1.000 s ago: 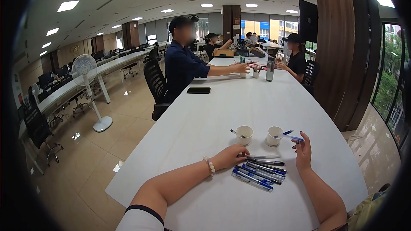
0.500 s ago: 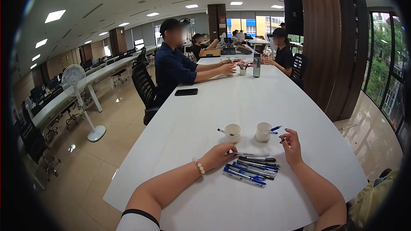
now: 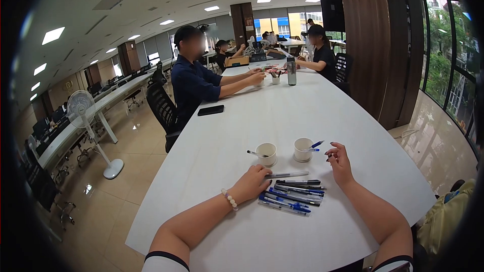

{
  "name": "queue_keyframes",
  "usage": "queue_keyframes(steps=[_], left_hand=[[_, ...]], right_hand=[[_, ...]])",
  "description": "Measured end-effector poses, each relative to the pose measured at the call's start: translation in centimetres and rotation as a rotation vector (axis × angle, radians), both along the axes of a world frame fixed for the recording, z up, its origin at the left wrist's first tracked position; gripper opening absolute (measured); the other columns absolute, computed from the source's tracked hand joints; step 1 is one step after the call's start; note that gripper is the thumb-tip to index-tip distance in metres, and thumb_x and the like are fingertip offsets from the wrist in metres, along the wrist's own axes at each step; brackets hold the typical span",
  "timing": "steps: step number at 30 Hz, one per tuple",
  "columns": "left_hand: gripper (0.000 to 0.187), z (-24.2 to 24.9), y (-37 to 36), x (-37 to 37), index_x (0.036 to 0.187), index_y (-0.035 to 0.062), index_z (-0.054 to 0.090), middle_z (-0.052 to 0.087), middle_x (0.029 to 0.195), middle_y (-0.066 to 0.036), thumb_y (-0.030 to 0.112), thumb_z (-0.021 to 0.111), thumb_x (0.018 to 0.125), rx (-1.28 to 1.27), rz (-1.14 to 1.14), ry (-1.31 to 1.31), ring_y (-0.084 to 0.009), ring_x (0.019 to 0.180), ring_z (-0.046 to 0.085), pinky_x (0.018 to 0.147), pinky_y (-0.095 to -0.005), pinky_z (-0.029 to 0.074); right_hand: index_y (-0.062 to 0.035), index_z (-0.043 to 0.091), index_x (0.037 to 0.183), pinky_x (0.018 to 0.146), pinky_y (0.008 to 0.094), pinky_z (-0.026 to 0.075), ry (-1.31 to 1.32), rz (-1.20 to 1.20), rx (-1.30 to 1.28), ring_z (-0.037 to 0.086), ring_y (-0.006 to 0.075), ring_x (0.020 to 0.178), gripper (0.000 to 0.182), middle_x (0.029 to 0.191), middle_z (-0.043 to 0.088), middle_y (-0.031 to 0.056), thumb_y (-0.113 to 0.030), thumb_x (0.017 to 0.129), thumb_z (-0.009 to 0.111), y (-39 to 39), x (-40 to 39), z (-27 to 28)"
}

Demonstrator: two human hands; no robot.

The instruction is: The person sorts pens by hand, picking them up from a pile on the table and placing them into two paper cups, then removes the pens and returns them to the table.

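My left hand, with a beaded bracelet on the wrist, rests low over the table with thumb and fingertips closed around the left end of a clear-grey pen. Just nearer to me lies a row of several blue, black and clear pens, side by side. My right hand is raised to the right of the pens, fingers loosely curled and apart, holding nothing. Beyond the hands stand two white paper cups. The left cup has a dark pen leaning in it; the right cup has blue pens leaning right.
A black phone lies at the table's left edge. Farther along the white table are a grey bottle and a pen-filled cup. A co-worker in a navy shirt sits left; another person sits right.
The view has shifted, so the scene sits slightly left. The clear-grey pen has moved a little left relative to the row, with my left hand at its end. My right hand stays raised.
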State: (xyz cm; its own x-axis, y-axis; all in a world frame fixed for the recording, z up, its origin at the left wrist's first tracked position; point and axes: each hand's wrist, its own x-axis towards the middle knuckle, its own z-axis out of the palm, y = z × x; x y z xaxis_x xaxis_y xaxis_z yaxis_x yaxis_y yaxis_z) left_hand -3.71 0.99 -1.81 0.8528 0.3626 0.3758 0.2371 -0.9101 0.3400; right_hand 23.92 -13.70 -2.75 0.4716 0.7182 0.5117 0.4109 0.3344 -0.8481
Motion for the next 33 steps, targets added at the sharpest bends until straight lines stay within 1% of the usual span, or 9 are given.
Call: queue_keyframes(steps=[3, 6, 10, 13, 15, 22, 26, 31, 33], left_hand=[[0.021, -0.4, 0.6, 0.8, 0.105, 0.0032, 0.054, 0.052, 0.106, -0.015, 0.014, 0.058, 0.088, -0.121, 0.01, 0.004, -0.0302, 0.101, 0.051, 0.09, -0.0377, 0.044], [0.015, -0.2, 0.3, 0.9, 0.099, 0.0026, 0.053, 0.053, 0.102, -0.014, 0.014, 0.057, 0.089, -0.083, 0.015, -0.007, -0.0297, 0.098, 0.051, 0.086, -0.0371, 0.044], [0.014, 0.0, 0.0, 0.7, 0.099, 0.0028, 0.053, 0.055, 0.099, -0.014, 0.013, 0.056, 0.09, -0.041, -0.004, -0.017, -0.03, 0.094, 0.054, 0.084, -0.0367, 0.045], [0.013, 0.4, -0.3, 0.3, 0.099, 0.0032, 0.054, 0.058, 0.094, -0.013, 0.012, 0.056, 0.09, -0.146, 0.048, -0.091, -0.0304, 0.086, 0.057, 0.078, -0.0362, 0.047], [0.01, 1.1, -0.1, -0.3, 0.096, 0.0029, 0.057, 0.061, 0.089, -0.012, 0.007, 0.059, 0.088, 0.012, 0.006, -0.358, -0.0278, 0.074, 0.059, 0.066, -0.0344, 0.05], [0.018, 5.6, 1.9, -1.7, 0.095, 0.0036, 0.062, 0.063, 0.085, -0.01, -0.002, 0.067, 0.079, 0.343, 0.145, -0.745, -0.0268, 0.075, 0.061, 0.064, -0.0351, 0.05], [0.024, 6.4, 2.5, -2.1, 0.096, 0.0048, 0.061, 0.064, 0.087, -0.01, -0.009, 0.065, 0.076, 0.518, 0.188, -0.747, -0.022, 0.074, 0.061, 0.055, -0.0295, 0.048], [0.023, 4.3, 3.3, -1.8, 0.094, 0.0063, 0.06, 0.065, 0.083, -0.007, -0.001, 0.071, 0.075, 0.493, 0.223, -0.643, -0.019, 0.057, 0.054, 0.052, -0.0309, 0.043], [0.021, 3.9, 3.6, -1.7, 0.09, 0.0077, 0.061, 0.063, 0.074, -0.005, 0.005, 0.074, 0.074, 0.538, 0.255, -0.613, -0.0181, 0.05, 0.048, 0.05, -0.0317, 0.04]], right_hand=[[-0.007, 0.041, 0.126, 0.078, 0.027, 0.044, -0.017, -0.001, 0.003, 0.051, 0.0119, 0.085, 0.039, 0.1, 0.055, 0.0056, -0.005, 0.088, 0.047, 0.2, 0.0, -0.1], [-0.007, 0.04, 0.127, 0.077, 0.0268, 0.044, -0.02, -0.001, 0.0, 0.051, 0.0119, 0.084, 0.039, 0.099, 0.055, 0.0057, -0.005, 0.088, 0.047, 0.1, -0.2, 0.1], [-0.0071, 0.04, 0.127, 0.077, 0.0265, 0.044, -0.01, -0.001, -0.001, 0.052, 0.0118, 0.083, 0.039, 0.099, 0.054, 0.0061, -0.006, 0.089, 0.046, 0.1, -0.1, -0.2], [-0.0075, 0.04, 0.127, 0.077, 0.0263, 0.045, -0.018, 0.004, 0.006, 0.052, 0.0117, 0.082, 0.038, 0.098, 0.055, 0.0068, -0.005, 0.089, 0.046, 0.1, -0.1, 0.0], [-0.0079, 0.04, 0.127, 0.077, 0.0267, 0.045, -0.024, 0.007, 0.013, 0.052, 0.0119, 0.082, 0.039, 0.098, 0.055, 0.007, -0.005, 0.089, 0.046, 0.2, 0.2, -0.5], [-0.0086, 0.039, 0.127, 0.076, 0.028, 0.046, -0.015, 0.017, 0.016, 0.054, 0.0132, 0.083, 0.039, 0.098, 0.056, 0.0073, -0.004, 0.089, 0.047, 0.4, 0.1, -0.4], [-0.0087, 0.039, 0.127, 0.075, 0.028, 0.046, 0.0, -0.003, 0.012, 0.055, 0.0133, 0.081, 0.039, 0.097, 0.056, 0.0069, -0.005, 0.089, 0.048, 0.5, 0.1, -0.6], [-0.0086, 0.039, 0.127, 0.072, 0.0276, 0.045, -0.022, -0.004, 0.01, 0.054, 0.0129, 0.078, 0.04, 0.095, 0.057, 0.006, -0.007, 0.089, 0.05, 0.4, -0.1, -0.3], [-0.0086, 0.039, 0.127, 0.072, 0.0277, 0.045, -0.016, -0.001, 0.012, 0.054, 0.0128, 0.078, 0.04, 0.095, 0.056, 0.006, -0.007, 0.089, 0.05, 0.3, -0.1, -0.3]])
